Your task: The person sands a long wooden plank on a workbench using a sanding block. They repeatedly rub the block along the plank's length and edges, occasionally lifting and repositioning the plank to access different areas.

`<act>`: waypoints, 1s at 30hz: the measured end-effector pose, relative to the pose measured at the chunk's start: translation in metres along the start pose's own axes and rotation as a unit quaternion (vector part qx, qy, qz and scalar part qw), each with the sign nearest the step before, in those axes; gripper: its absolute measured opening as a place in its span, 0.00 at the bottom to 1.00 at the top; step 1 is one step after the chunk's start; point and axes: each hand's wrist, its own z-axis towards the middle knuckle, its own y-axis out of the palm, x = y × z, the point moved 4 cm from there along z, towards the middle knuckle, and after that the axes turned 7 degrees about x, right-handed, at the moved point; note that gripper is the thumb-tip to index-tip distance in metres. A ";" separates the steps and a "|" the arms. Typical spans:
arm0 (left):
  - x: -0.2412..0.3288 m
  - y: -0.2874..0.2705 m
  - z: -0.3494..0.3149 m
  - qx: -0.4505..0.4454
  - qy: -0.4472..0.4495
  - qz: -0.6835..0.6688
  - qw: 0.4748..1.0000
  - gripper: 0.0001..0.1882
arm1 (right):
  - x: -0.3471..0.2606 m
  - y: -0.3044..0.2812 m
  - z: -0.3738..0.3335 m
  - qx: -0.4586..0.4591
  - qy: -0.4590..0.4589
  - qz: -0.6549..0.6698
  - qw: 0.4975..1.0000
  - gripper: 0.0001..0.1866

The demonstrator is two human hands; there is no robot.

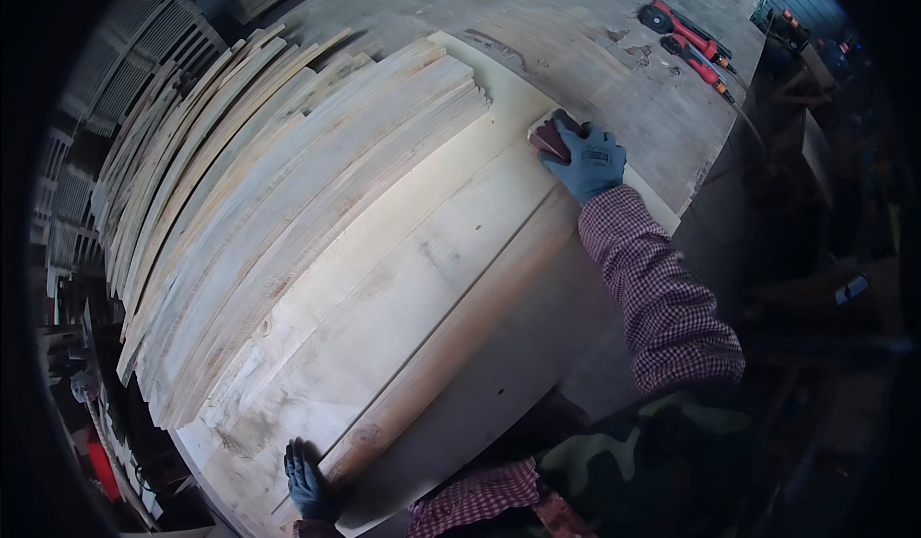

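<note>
The right hand (592, 159), in a blue-grey work glove, has its fingers curled around a reddish-brown sanding block (547, 136), gripping it. The block sits at that hand's left side, over the far end of a pale wooden panel (413, 260); whether its face touches the wood cannot be told. The left hand (304, 483), gloved alike, has its fingers stretched out and held close together, and lies at the panel's near end. Just right of the left hand begins a narrow brown plank (432, 346), with a knot (366, 433) near that end; it runs diagonally up to just below the right hand, and a thin dark gap follows its left edge.

Left of the right hand and ahead of the left, a broad stack of long wooden slats (317, 164) covers the far part of the worktable (604, 78). Beyond the right hand, to its right, lie 2 red power tools (691, 35). A checked sleeve (662, 289) extends below the right hand.
</note>
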 end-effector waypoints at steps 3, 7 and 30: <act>0.011 -0.004 0.008 -0.001 0.001 -0.002 1.000 0.49 | 0.019 0.007 0.024 -0.054 0.042 -0.032 0.997 0.41; 0.022 -0.013 0.024 0.023 -0.003 -0.025 0.999 0.52 | -0.004 -0.003 0.000 -0.035 0.038 -0.003 0.999 0.41; 0.017 -0.007 0.021 -0.007 -0.005 -0.040 0.999 0.57 | 0.061 0.024 0.018 -0.057 0.091 -0.021 0.994 0.42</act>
